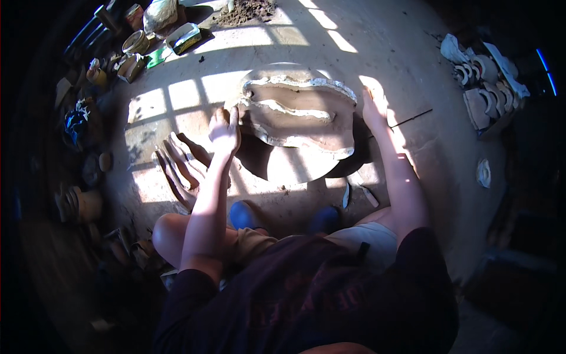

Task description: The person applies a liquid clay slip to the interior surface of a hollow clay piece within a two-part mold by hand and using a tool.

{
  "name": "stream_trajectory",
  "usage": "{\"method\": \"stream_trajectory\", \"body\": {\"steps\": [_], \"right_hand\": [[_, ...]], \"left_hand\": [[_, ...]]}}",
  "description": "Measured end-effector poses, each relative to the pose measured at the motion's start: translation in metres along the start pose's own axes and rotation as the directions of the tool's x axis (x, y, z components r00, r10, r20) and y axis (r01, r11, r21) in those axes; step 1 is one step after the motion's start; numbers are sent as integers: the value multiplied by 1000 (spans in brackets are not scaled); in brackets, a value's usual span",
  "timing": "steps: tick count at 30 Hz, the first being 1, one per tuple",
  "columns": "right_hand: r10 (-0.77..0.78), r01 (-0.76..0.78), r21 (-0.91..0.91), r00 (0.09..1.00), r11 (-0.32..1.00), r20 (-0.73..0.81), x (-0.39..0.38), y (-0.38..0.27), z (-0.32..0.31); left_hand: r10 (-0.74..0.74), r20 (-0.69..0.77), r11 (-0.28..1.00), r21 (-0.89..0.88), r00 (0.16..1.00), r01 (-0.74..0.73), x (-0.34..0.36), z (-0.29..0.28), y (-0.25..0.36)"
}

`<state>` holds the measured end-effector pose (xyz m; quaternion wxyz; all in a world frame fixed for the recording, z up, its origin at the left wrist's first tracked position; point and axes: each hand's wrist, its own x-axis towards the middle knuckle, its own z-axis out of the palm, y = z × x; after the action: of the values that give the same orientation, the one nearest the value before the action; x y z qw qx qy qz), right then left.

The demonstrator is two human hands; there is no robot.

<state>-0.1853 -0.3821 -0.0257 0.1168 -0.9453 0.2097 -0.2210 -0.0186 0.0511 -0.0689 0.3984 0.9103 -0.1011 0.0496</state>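
A tray-like clay piece (298,130) with pale, uneven raised rims and a wavy middle ridge lies on a round board (295,168). My left hand (224,130) is at its left end, fingers pointing forward with the thumb apart; whether they touch the rim is unclear. My right hand (375,107) is just beyond the right end, fingers stretched out, apparently holding nothing. Long wavy brown strips (177,165) lie left of the board. A blade-like tool (345,194) and a short pale tool (368,196) lie near my right knee.
Containers (184,38), a green sheet (157,57), bags and a dark soil heap (244,13) are at the far left and back. Pots (88,205) line the left side. Stacked curved pieces (489,103) stand at right. A thin rod (413,117) lies beside my right hand.
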Motion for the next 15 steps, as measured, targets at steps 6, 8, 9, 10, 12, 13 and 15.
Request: {"method": "stream_trajectory", "body": {"steps": [6,8,9,10,12,13,15], "right_hand": [[598,-644,539,747,543,289,37,2,59],[527,-599,510,796,618,297,23,-47,72],[560,-619,446,782,646,273,19,-54,68],[592,-636,383,769,670,242,15,-60,64],[576,-620,329,785,713,231,2,-55,51],[527,-607,447,794,657,304,3,-60,46],[481,-592,607,799,530,359,0,-7,32]], "left_hand": [[-3,108,905,-424,994,49,7,31,-30],[161,-10,961,-225,987,-159,-3,10,-58],[150,4,959,-246,989,-144,-5,6,-56],[144,-55,946,-286,988,-154,-11,5,-52],[169,17,912,-381,985,-150,-11,-3,-37],[296,-11,934,-207,955,-292,-3,-13,-56],[214,88,973,-110,973,-204,15,0,-36]]}}
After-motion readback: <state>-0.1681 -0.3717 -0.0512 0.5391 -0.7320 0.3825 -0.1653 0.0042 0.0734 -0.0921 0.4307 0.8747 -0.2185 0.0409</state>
